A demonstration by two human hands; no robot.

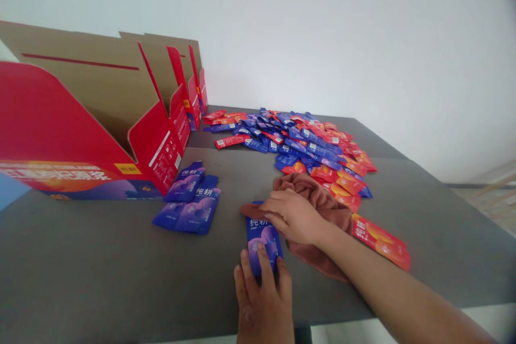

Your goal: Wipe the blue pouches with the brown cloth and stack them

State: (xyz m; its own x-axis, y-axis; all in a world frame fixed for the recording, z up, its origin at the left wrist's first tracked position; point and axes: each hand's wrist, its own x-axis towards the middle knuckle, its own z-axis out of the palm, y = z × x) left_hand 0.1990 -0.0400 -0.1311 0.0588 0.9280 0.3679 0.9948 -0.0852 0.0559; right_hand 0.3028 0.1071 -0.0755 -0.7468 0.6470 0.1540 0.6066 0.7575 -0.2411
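Note:
A blue pouch (pixel 264 242) printed with purple fruit lies flat on the grey table in front of me. My left hand (pixel 264 293) rests on its lower end, fingers spread and laid over the surface. Over the pouch's upper end, my right hand (pixel 294 215) has its fingers closed on a brown cloth (pixel 318 196); a fold of the cloth covers the pouch's top edge. The rest of the cloth lies bunched beneath and behind the right hand. Beside the cloth and right forearm is a red pouch (pixel 382 242) with orange fruit.
Several blue pouches (pixel 193 209) overlap on the left. Behind them stands a row of open red cartons (pixel 155 158) with raised brown flaps. A large heap of blue and red pouches (pixel 298 137) covers the far middle of the table (pixel 121 279), near a white wall.

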